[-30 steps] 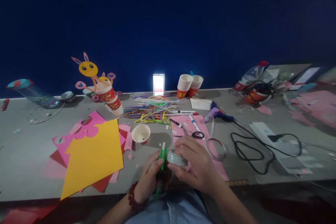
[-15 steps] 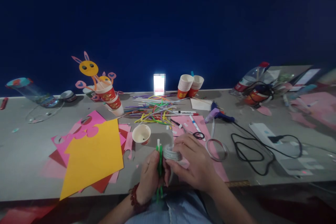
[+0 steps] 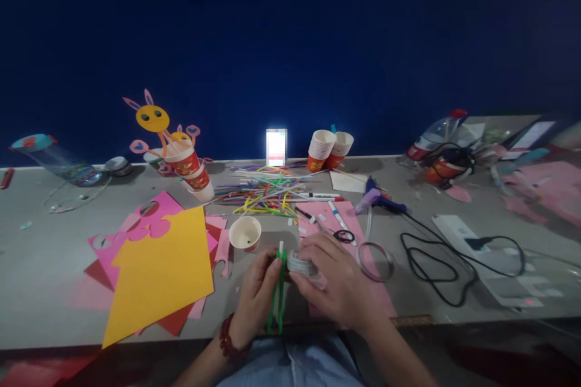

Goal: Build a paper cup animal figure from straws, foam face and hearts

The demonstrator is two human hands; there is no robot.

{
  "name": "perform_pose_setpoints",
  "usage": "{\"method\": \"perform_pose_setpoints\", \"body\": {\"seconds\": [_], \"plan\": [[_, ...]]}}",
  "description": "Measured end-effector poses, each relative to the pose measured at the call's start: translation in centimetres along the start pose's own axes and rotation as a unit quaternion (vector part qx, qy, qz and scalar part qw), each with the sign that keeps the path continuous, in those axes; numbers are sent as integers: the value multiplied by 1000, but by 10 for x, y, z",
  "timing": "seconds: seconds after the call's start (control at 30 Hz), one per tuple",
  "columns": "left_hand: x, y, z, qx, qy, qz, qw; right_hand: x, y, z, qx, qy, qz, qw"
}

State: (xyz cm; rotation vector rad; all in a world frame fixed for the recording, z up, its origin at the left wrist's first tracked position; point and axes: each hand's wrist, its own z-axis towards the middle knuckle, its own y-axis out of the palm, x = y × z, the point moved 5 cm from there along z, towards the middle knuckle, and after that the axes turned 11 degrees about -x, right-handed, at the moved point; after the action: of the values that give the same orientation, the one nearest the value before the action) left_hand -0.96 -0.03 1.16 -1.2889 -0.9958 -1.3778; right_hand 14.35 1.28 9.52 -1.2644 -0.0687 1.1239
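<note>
Near the table's front edge my left hand (image 3: 255,291) is closed round green pipe cleaners (image 3: 280,296), whose ends hang down beside the thumb. A short white tip (image 3: 281,246) sticks up from the top of the green bundle. My right hand (image 3: 334,283) grips a roll of clear tape (image 3: 300,262) just right of the bundle. Whether a strip of tape joins the two, I cannot tell. A white paper cup (image 3: 245,233) stands just beyond my left hand. Past my right hand, scissors (image 3: 344,236) and a marker (image 3: 337,214) lie on a pink sheet (image 3: 379,296).
Coloured paper (image 3: 166,272) lies to the left. Stacked red cups (image 3: 184,163) hold a yellow paper bunny (image 3: 153,118). A pile of pipe cleaners (image 3: 267,187) lies behind the hands. On the right are a glue gun (image 3: 385,201), its black cable, a power strip (image 3: 458,242) and another tape roll (image 3: 376,262).
My left hand has turned and its fingers have shifted, so more of the green pipe cleaners shows below. The bundle and the tape roll have moved slightly right.
</note>
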Motion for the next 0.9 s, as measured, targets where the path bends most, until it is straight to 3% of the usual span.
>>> {"method": "perform_pose_setpoints", "body": {"seconds": [0.3, 0.4, 0.57, 0.77, 0.9], "plan": [[9, 0, 4, 19, 58, -47, 997, 0, 2, -1, -36, -9, -16, 999], [6, -2, 3, 54, 37, -111, 992, -1, 3, -1, -37, -15, -4, 999], [5, 1, 7, 73, -25, -302, 950, 0, 0, -2, -21, -14, 9, 1000], [3, 6, 9, 56, -70, -349, 933, 5, 0, -3, -9, -4, 8, 1000], [-3, 3, 6, 68, -55, -327, 941, 6, 3, -3, -17, 5, 8, 1000]]}}
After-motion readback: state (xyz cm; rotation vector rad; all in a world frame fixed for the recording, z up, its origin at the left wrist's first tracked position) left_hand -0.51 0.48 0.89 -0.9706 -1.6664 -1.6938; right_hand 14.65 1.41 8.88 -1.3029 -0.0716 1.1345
